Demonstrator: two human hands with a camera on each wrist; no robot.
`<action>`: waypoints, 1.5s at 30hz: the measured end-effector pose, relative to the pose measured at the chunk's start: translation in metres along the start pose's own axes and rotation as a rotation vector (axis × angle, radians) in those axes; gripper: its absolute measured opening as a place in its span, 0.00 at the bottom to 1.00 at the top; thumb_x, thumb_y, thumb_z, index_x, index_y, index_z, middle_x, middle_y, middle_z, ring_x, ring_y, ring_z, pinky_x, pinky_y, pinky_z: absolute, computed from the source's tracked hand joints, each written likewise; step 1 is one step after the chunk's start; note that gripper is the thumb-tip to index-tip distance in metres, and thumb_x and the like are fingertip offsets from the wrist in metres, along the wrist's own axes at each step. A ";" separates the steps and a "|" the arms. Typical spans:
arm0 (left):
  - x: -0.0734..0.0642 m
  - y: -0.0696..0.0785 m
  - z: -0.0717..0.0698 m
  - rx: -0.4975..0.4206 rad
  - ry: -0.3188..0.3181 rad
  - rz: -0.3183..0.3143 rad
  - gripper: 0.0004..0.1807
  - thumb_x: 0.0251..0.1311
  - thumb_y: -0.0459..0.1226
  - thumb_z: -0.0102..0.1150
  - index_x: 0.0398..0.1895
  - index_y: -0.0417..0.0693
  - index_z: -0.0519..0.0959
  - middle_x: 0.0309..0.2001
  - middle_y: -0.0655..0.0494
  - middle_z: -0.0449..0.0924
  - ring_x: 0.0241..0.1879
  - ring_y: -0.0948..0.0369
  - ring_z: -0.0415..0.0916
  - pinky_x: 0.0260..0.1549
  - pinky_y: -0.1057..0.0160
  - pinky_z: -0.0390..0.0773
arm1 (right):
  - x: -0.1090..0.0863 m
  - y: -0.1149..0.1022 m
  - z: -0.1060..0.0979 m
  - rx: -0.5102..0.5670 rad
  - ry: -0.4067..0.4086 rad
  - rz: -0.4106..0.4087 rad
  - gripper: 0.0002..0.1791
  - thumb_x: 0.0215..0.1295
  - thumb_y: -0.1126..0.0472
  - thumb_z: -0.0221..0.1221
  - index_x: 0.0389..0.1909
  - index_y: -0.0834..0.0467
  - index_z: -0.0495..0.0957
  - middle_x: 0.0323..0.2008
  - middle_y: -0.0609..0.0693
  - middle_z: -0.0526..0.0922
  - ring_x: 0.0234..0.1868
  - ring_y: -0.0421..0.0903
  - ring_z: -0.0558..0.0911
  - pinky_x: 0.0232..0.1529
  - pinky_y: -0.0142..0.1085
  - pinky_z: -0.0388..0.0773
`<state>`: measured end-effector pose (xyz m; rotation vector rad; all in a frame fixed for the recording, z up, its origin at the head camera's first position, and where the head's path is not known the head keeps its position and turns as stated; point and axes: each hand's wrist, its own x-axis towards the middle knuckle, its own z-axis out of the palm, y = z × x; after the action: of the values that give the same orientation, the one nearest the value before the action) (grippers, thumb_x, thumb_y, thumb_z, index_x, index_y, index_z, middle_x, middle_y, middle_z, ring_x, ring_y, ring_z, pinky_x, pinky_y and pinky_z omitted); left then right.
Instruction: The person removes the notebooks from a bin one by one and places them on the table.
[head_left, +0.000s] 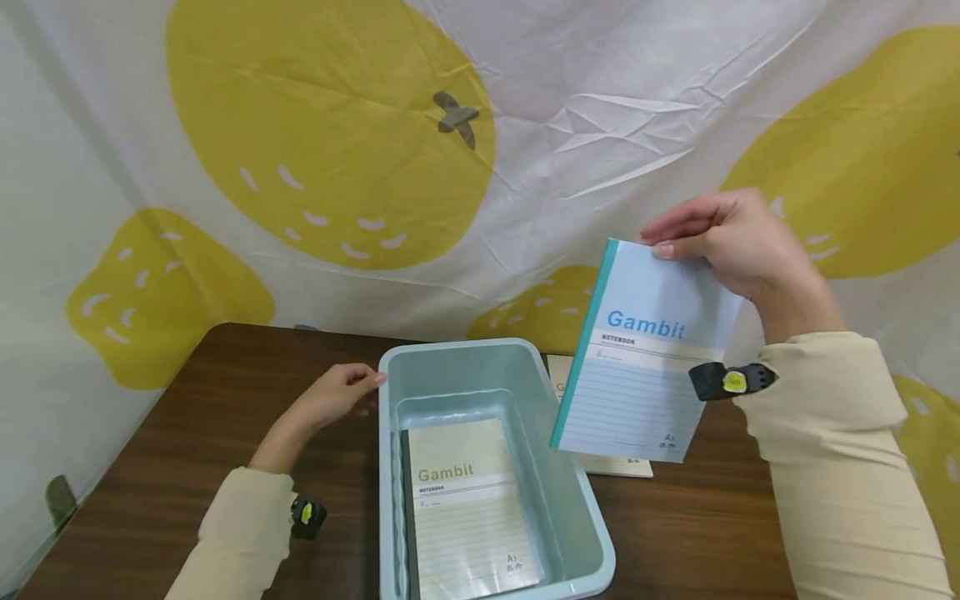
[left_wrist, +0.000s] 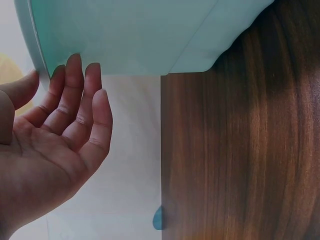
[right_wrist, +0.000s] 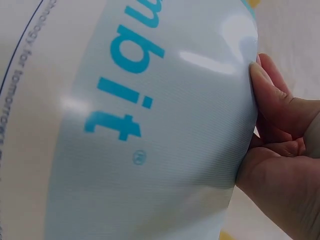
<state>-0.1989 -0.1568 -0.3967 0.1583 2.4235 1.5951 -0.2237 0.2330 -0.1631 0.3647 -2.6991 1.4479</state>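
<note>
My right hand (head_left: 738, 242) pinches the top edge of a blue Gambit notebook (head_left: 637, 350) with a teal spine, raised to the right of a light blue-green plastic bin (head_left: 495, 343). In the right wrist view, the notebook's cover (right_wrist: 120, 150) bows slightly, with the thumb on its front. My left hand (head_left: 337, 396) holds the bin's left rim, with the thumb at the lip and the fingers (left_wrist: 75, 85) curved beside the outer wall. Inside the bin lies a cream Gambit notebook (head_left: 472, 517) with a dark spine.
Another cream notebook (head_left: 626, 465) lies on the table right of the bin, partly hidden by the bin and the raised notebook. The dark wooden table (head_left: 300, 433) ends at a white curtain (head_left: 585, 125) printed with yellow fruit.
</note>
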 end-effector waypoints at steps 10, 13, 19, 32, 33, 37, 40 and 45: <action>0.000 -0.004 -0.002 -0.007 0.003 0.012 0.16 0.67 0.40 0.47 0.39 0.31 0.74 0.32 0.47 0.76 0.35 0.51 0.76 0.39 0.51 0.76 | -0.022 0.071 -0.027 -0.161 -0.011 0.154 0.09 0.54 0.65 0.64 0.33 0.46 0.84 0.28 0.38 0.83 0.33 0.37 0.79 0.33 0.32 0.74; 0.001 -0.004 -0.002 -0.014 0.000 0.014 0.16 0.67 0.39 0.47 0.39 0.30 0.74 0.32 0.47 0.76 0.36 0.50 0.76 0.39 0.50 0.76 | -0.029 0.097 -0.019 -0.188 -0.039 0.180 0.12 0.55 0.64 0.63 0.41 0.60 0.81 0.30 0.42 0.83 0.33 0.38 0.79 0.34 0.32 0.73; 0.000 -0.004 -0.002 -0.018 -0.001 0.007 0.17 0.67 0.40 0.47 0.39 0.30 0.73 0.33 0.47 0.76 0.37 0.49 0.76 0.39 0.50 0.76 | -0.037 0.142 0.009 -0.189 -0.102 0.230 0.15 0.57 0.67 0.60 0.44 0.69 0.77 0.34 0.52 0.83 0.35 0.44 0.80 0.37 0.32 0.72; 0.000 -0.004 -0.002 -0.027 0.001 0.010 0.17 0.67 0.39 0.47 0.40 0.30 0.73 0.33 0.47 0.76 0.35 0.53 0.76 0.39 0.51 0.76 | -0.032 0.187 0.057 -0.126 -0.188 0.187 0.11 0.58 0.71 0.57 0.42 0.67 0.80 0.36 0.56 0.82 0.37 0.48 0.79 0.40 0.36 0.72; 0.000 -0.005 -0.002 -0.026 0.002 0.011 0.17 0.67 0.39 0.47 0.40 0.30 0.73 0.33 0.47 0.76 0.34 0.54 0.76 0.39 0.52 0.77 | -0.031 0.187 0.059 -0.127 -0.189 0.177 0.11 0.58 0.71 0.57 0.42 0.67 0.80 0.37 0.56 0.82 0.38 0.49 0.79 0.41 0.37 0.71; 0.000 -0.004 -0.001 -0.027 0.001 0.013 0.16 0.67 0.39 0.47 0.40 0.30 0.74 0.33 0.47 0.76 0.33 0.56 0.76 0.38 0.53 0.77 | -0.024 0.189 0.066 -0.124 -0.181 0.166 0.11 0.58 0.73 0.55 0.43 0.67 0.79 0.38 0.57 0.82 0.40 0.50 0.79 0.42 0.35 0.71; 0.000 -0.004 -0.001 -0.027 -0.001 0.012 0.16 0.67 0.39 0.47 0.40 0.30 0.74 0.33 0.47 0.76 0.34 0.55 0.76 0.38 0.53 0.77 | -0.020 0.189 0.069 -0.074 -0.167 0.161 0.12 0.59 0.74 0.54 0.45 0.69 0.77 0.39 0.59 0.82 0.41 0.47 0.80 0.41 0.33 0.74; 0.000 -0.005 -0.001 -0.022 0.001 0.014 0.17 0.67 0.40 0.47 0.40 0.30 0.74 0.33 0.47 0.76 0.33 0.56 0.76 0.37 0.54 0.77 | -0.017 0.191 0.071 0.023 -0.140 0.194 0.13 0.58 0.73 0.55 0.45 0.73 0.74 0.39 0.61 0.82 0.36 0.42 0.81 0.38 0.33 0.76</action>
<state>-0.1988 -0.1599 -0.4005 0.1714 2.4100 1.6280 -0.2472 0.2788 -0.3609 0.2173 -2.9019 1.5578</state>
